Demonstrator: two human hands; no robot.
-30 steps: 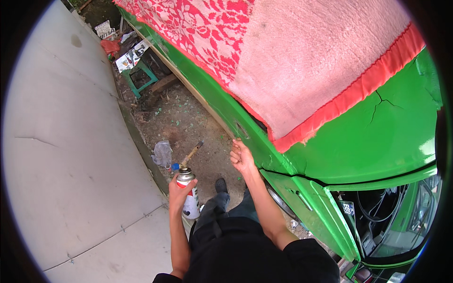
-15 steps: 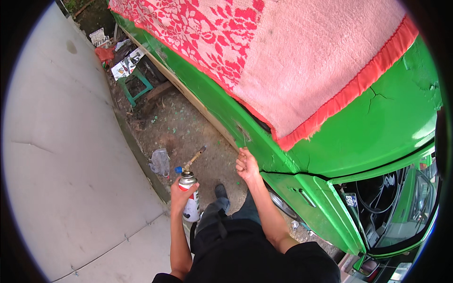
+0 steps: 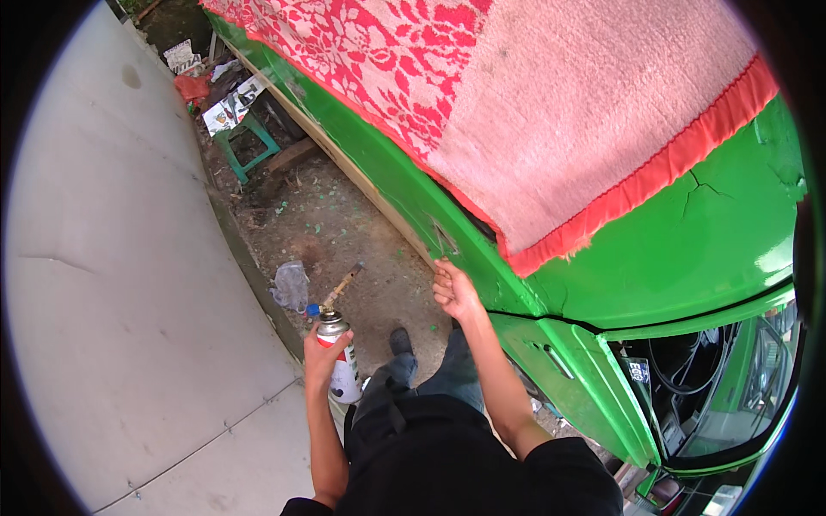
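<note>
My left hand is wrapped around a white-and-red gas canister held upright in front of my left side. Screwed onto its top is a blow torch head with a blue knob and a brass-coloured tube slanting up to the right; I see no flame. Close to the side of the green vehicle, my right hand is closed, fingers curled in a pinch. Whatever it grips is too small or hidden to name. Just beyond its fingertips, a small bare, scuffed patch shows on the green paint.
A pink-and-red patterned blanket covers much of the vehicle. At right is a green door. A pale wall runs along the left. On the ground are a clear plastic bag, green paint flakes, and a green stool farther off.
The canister and torch have shifted slightly left and tilted a little in my left hand. My right hand has moved slightly up and right, staying closed beside the scuffed patch.
</note>
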